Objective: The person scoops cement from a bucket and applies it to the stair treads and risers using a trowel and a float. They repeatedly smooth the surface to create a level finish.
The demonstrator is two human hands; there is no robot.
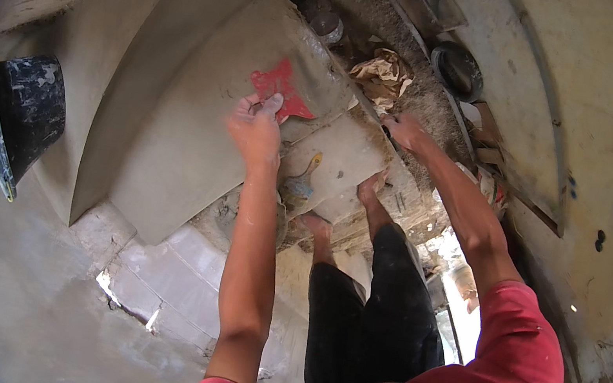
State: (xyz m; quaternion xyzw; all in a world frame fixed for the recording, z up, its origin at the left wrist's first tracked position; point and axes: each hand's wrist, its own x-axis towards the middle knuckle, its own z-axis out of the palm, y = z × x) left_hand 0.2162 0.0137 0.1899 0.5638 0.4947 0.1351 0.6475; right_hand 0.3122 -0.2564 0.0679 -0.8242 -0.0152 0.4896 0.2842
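Note:
My left hand (255,124) pinches a flat red piece (282,86) with pointed, jagged corners, thumb on top. The piece lies against a smooth grey plastered surface (200,104). Farther right, my right hand (406,131) is closed at the edge of the slab, with a small dark end showing by its fingers; what it grips is too small to make out. Between my arms, a small tool (300,179) with a yellowish handle and a wide grey-blue end lies on a lower ledge (340,149), just above my bare feet.
A black plaster-spattered bucket (29,110) is at the left. Crumpled brown paper (381,76) and a clear round container (327,26) lie on rough ground beyond the slab's edge. A round dark pan (457,70) rests by the yellowish wall (611,118) at right. A round grey-smeared thing is partly behind my left forearm.

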